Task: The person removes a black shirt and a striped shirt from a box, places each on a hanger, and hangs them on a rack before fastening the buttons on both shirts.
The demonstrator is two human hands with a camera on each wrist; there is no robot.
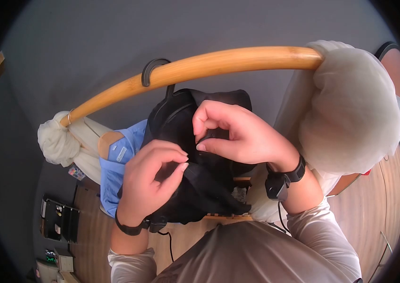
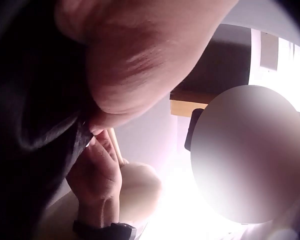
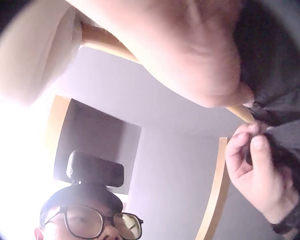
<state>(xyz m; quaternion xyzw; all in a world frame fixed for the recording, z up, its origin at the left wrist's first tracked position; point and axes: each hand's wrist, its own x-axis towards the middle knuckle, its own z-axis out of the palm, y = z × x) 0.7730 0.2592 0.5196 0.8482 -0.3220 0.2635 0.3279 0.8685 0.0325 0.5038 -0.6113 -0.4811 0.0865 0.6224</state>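
Note:
A black garment (image 1: 209, 193) hangs in front of the person from a black hanger (image 1: 149, 73) hooked over a bamboo rod. The left hand (image 1: 150, 177) pinches the garment's front edge between thumb and fingertips. Just to the right and slightly higher, the right hand (image 1: 242, 134) pinches the black cloth too, its thumb and curled index finger close together. In the right wrist view a small dark piece, its kind unclear, shows at the right fingertips (image 3: 246, 95). The left hand (image 3: 262, 175) sits near them, with the cloth running between both.
The bamboo rod (image 1: 238, 59) crosses above the hands. Pale sheer cloth is bunched at its right end (image 1: 351, 108) and its left end (image 1: 58, 141). A light blue shirt (image 1: 110, 174) hangs left of the garment. A slatted wooden piece (image 1: 228, 217) stands below.

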